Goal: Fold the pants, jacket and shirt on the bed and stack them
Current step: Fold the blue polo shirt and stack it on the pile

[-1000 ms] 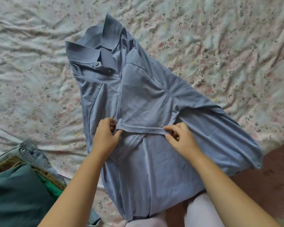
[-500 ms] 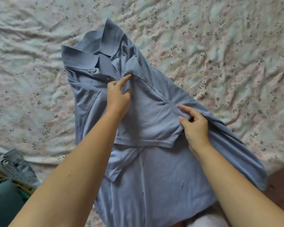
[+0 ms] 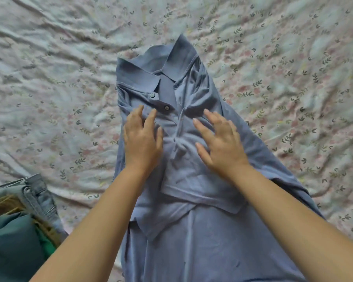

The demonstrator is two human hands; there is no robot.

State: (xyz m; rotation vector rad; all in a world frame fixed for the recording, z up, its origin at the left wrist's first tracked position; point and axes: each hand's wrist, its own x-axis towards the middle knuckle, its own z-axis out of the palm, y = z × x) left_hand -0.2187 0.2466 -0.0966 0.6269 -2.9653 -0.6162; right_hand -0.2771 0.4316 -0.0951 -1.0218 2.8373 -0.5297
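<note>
As the head camera looks down: a blue shirt point(image 3: 202, 231) lies front-up on the flowered bed sheet point(image 3: 49, 88), its collar point(image 3: 139, 76) at 12 o'clock and its hem running out of frame at 6 o'clock.
Left hand point(image 3: 142, 139): flat, fingers spread wide, holding nothing; it presses the chest just at 7 o'clock of the placket buttons point(image 3: 152, 95).
Right hand point(image 3: 218, 143): equally wide and empty, palm down on the turned-in sleeve point(image 3: 202, 190), at 3 o'clock of the placket.
Fold so far: the sleeve lies across the chest, while the shirt's side at 4 o'clock spreads out unfolded.
Stack: at 8 o'clock of the frame, denim pants point(image 3: 39, 192) and a teal garment point(image 3: 10, 247), probably the jacket, lie piled near the shirt's edge.
Step in hand: smoothing the sleeve fold, by the look of it; the shirt seems the last piece left.
Risk: cloth bunches between the hands beside the placket, and pressing there could set a hard crease.
Risk: the rumpled sheet beneath may drag the shirt askew, and the loose sleeve could spring open once the palms lift.
</note>
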